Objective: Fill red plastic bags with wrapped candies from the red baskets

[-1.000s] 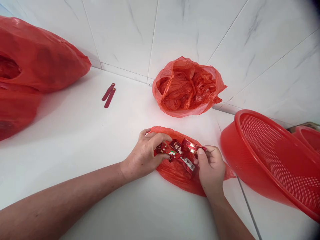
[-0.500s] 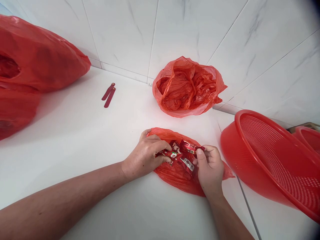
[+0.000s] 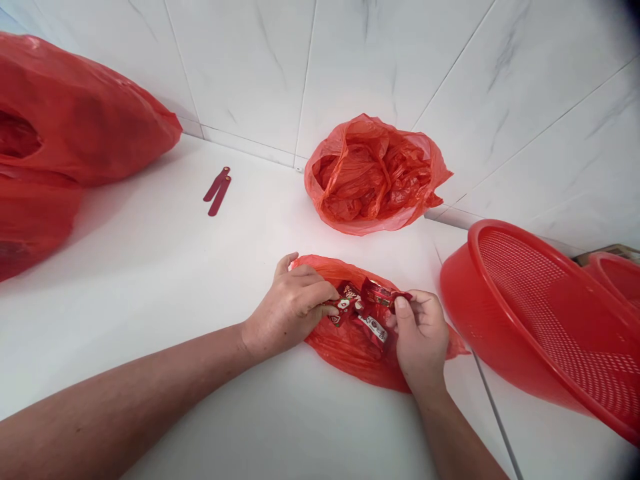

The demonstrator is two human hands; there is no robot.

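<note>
Where the glossy white surface (image 3: 175, 280) meets the white marble-patterned tiled wall (image 3: 240, 67), a thin flat red plastic bag (image 3: 350, 350) lies between the two hands, and on it sits a small heap of red-wrapped sweets (image 3: 373, 323); the left hand (image 3: 290, 310) rests on the flat bag's left edge with its fingers curled inward, thumb and fingertips pinching sweets at that side of the heap; the right hand (image 3: 423, 340) is at the heap's right side, thumb and forefinger closed on the twisted end of one wrapper; both forearms reach in from the lower edge. Behind the heap, near the wall, a crumpled translucent red plastic bag (image 3: 375, 173) stands open with more red plastic bunched inside; to the right, just beside the flat bag, a round red plastic mesh basket (image 3: 550, 320) is tilted on its side, a second red rim (image 3: 615, 273) showing behind it; at far left bulge large full red plastic sacks (image 3: 75, 120); two narrow dark red strips (image 3: 218, 185) lie side by side, well apart from the hands.
</note>
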